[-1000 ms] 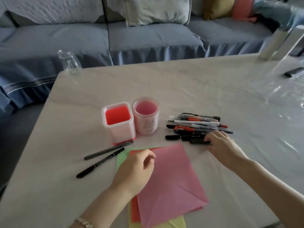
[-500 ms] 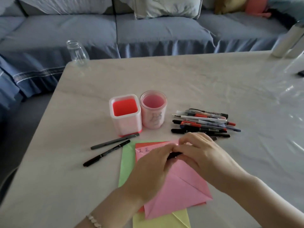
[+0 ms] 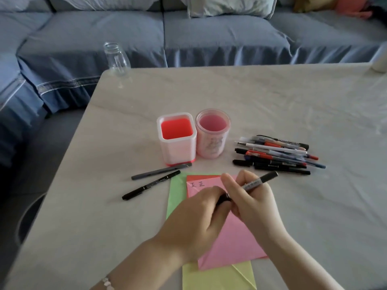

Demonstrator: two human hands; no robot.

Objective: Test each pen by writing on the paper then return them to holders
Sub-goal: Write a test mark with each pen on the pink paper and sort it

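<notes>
- Pen (image 3: 258,181) tilted over pink paper (image 3: 234,243), held by both hands
- right hand (image 3: 252,206) grips its barrel; left hand (image 3: 199,222) pinches its black near end, fingers curled
- square holder (image 3: 178,152) and round holder (image 3: 212,148) stand side by side behind the paper
- pen pile (image 3: 276,156) lies right of the holders; grey pen (image 3: 159,171) and black pen (image 3: 150,185) lie left of the paper; 2 characters are written at its top

Both bare forearms stretch up from the bottom edge and meet near the middle of the view. The right hand (image 3: 254,206) is curled round a pen (image 3: 260,180), with fingers and thumb wrapped about its barrel. The pen's far end sticks out up and to the right, past the knuckles. The left hand (image 3: 194,218) shows its back to the camera, its fingers curled and pinching the pen's dark near end. The two hands touch at the fingers.
</notes>
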